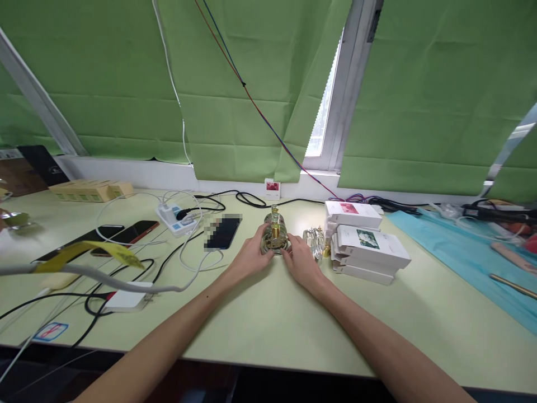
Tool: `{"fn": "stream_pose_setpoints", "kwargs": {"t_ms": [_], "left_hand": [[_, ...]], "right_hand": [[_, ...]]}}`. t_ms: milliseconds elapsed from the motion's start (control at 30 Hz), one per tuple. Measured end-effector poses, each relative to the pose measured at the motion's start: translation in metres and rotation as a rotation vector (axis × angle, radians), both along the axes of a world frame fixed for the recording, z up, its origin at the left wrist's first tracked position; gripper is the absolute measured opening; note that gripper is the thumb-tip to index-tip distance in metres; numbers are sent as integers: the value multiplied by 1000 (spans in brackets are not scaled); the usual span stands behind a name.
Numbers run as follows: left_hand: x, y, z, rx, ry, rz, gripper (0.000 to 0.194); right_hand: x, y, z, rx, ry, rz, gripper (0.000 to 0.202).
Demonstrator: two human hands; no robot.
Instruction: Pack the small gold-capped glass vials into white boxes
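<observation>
While forearms reach fwd, L hand (252, 250) & R hand (302, 258) clamp glass bottles (274, 238) btwn them.

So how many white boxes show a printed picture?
3: small upright box at back, rear top box at right, front top box at right. Boxes beneath may hide more.

**Bottle labels too small to read, phone display partly masked**

Where the left hand (255, 249) and right hand (304, 260) met the glass bottles (276, 240), some finger surfaces were hidden; the bottles' count was unclear behind the nearest one. Square blocks of blur covered the left part of the smartphone (224, 232). Fine print on the white cartons (371, 246) was too small to read. The picture's bottom edge cut off both forearms, and its left edge cropped a blurred gold-coloured item (19, 220). The green curtains (251, 129) hid most of the window (321, 126).
</observation>
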State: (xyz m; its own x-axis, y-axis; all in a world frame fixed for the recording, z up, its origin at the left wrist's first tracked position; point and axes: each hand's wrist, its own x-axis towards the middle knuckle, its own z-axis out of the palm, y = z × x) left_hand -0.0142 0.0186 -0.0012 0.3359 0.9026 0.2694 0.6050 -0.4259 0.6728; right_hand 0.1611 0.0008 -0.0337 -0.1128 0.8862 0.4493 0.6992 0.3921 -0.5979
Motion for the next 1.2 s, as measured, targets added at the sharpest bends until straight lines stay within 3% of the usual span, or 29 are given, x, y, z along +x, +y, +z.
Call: {"fn": "stream_pose_setpoints", "kwargs": {"t_ms": [400, 567, 633, 733, 833, 1000, 1200], "left_hand": [[2, -3, 3, 28, 15, -25, 74], [4, -8, 10, 118, 27, 59, 76], [6, -10, 14, 191, -14, 137, 69], [8, -13, 18, 307, -117, 182, 44], [9, -15, 15, 311, -113, 41, 23], [12, -22, 7, 197, 174, -250, 17], [14, -25, 7, 149, 246, -307, 19]], "right_hand": [[-1, -3, 0, 17, 20, 1, 42], [-2, -9, 6, 49, 59, 25, 46], [-2, -11, 11, 73, 58, 24, 45], [1, -14, 20, 175, 59, -1, 41], [8, -14, 29, 294, 35, -73, 34], [24, -12, 39, 340, -52, -310, 33], [32, -10, 41, 200, -117, -397, 32]]}}
